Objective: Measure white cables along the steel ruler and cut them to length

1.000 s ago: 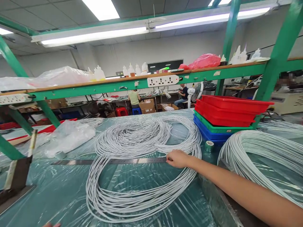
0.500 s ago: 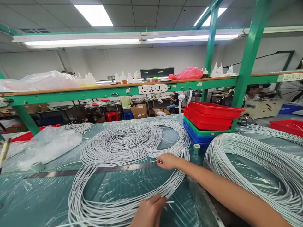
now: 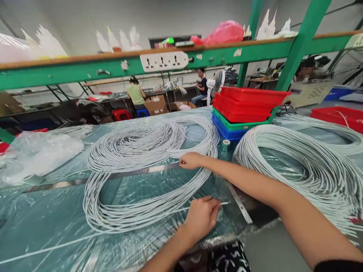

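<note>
My left hand (image 3: 202, 219), low in the middle, is closed around a white cable (image 3: 224, 203), whose short end sticks out to the right of the fingers. Farther off, my right hand (image 3: 191, 160) is closed at the right end of a long steel ruler (image 3: 138, 170); what its fingers pinch is hidden. The ruler passes between a big coil of white cable (image 3: 133, 145) behind it and a looser loop of cables (image 3: 127, 219) in front. My right forearm crosses over the right side of these loops.
Another large cable coil (image 3: 255, 145) lies at the right, beside a metal edge piece (image 3: 239, 202). Stacked red trays (image 3: 246, 104) and a tape roll (image 3: 225, 145) stand behind. Plastic bags (image 3: 56, 151) lie left. A green shelf beam (image 3: 99, 71) spans the bench; people sit beyond.
The view has tipped downward. My left hand has moved right, towards the metal edge piece, with the cable in it. My right hand stays at the ruler's end.
</note>
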`<action>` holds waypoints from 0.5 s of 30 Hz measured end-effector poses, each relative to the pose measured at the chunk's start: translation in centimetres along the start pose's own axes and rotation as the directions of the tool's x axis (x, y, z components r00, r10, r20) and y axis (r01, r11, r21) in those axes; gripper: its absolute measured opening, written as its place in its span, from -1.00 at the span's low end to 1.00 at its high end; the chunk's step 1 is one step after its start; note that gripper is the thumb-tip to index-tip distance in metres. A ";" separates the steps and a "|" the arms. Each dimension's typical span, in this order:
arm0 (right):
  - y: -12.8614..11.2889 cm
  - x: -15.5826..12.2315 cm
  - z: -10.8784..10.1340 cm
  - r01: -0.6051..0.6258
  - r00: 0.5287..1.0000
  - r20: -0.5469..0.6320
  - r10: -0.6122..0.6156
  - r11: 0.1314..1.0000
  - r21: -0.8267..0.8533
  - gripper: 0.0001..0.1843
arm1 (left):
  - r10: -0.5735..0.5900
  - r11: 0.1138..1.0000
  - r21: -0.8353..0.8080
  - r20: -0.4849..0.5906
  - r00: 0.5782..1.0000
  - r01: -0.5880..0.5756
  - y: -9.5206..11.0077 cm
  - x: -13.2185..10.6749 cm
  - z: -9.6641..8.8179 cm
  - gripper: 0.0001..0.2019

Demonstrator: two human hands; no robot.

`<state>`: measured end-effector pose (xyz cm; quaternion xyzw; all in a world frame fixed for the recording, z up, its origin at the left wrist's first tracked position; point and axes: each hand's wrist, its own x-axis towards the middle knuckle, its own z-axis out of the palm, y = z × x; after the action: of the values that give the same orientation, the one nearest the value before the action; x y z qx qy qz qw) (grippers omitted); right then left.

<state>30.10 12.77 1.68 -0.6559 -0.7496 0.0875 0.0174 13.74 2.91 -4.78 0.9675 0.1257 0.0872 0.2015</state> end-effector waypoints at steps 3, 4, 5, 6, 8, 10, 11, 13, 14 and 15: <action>0.3 0.0 -0.1 -0.002 1.000 0.015 0.002 1.000 0.007 -0.77 | -0.006 0.999 0.034 -0.002 1.000 0.006 0.4 0.4 -0.2 -0.78; 0.4 0.0 -0.1 -0.001 1.000 0.020 0.001 1.000 0.006 -0.77 | -0.004 0.999 0.040 -0.006 1.000 0.004 0.5 0.5 -0.1 -0.79; 0.4 0.0 -0.1 0.002 1.000 0.024 -0.002 1.000 0.001 -0.77 | 0.000 0.999 0.045 -0.012 1.000 0.000 0.6 0.5 0.0 -0.78; 0.4 0.0 -0.1 0.007 1.000 0.023 -0.007 1.000 -0.004 -0.77 | 0.008 0.999 0.051 -0.017 1.000 -0.007 0.7 0.6 0.1 -0.78; 0.4 0.1 0.0 0.018 1.000 0.017 -0.018 1.000 -0.012 -0.76 | 0.019 0.998 0.066 -0.020 1.000 -0.018 1.0 0.6 0.2 -0.79; 0.6 0.2 0.1 0.022 1.000 0.012 -0.022 1.000 -0.009 -0.75 | 0.012 0.997 0.078 -0.010 1.000 -0.012 1.3 0.7 0.2 -0.78; 0.7 0.3 0.2 0.021 1.000 0.013 -0.021 1.000 -0.003 -0.74 | 0.004 0.997 0.080 -0.001 1.000 -0.004 1.5 0.8 0.2 -0.78; 1.0 0.6 0.4 0.016 1.000 0.021 -0.016 1.000 0.009 -0.74 | -0.012 0.997 0.078 0.018 1.000 0.010 1.8 0.9 0.1 -0.78; 1.1 0.7 0.4 0.012 1.000 0.023 -0.013 1.000 0.012 -0.74 | -0.016 0.997 0.075 0.025 1.000 0.014 2.0 0.9 0.1 -0.77; 1.1 0.8 0.4 0.011 1.000 0.026 -0.012 1.000 0.015 -0.74 | -0.021 0.997 0.071 0.028 0.999 0.019 2.2 0.9 0.1 -0.77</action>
<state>30.98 13.66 1.07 -0.6502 -0.7528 0.1017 0.0130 15.05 1.19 -3.86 0.9738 0.1353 0.0670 0.1698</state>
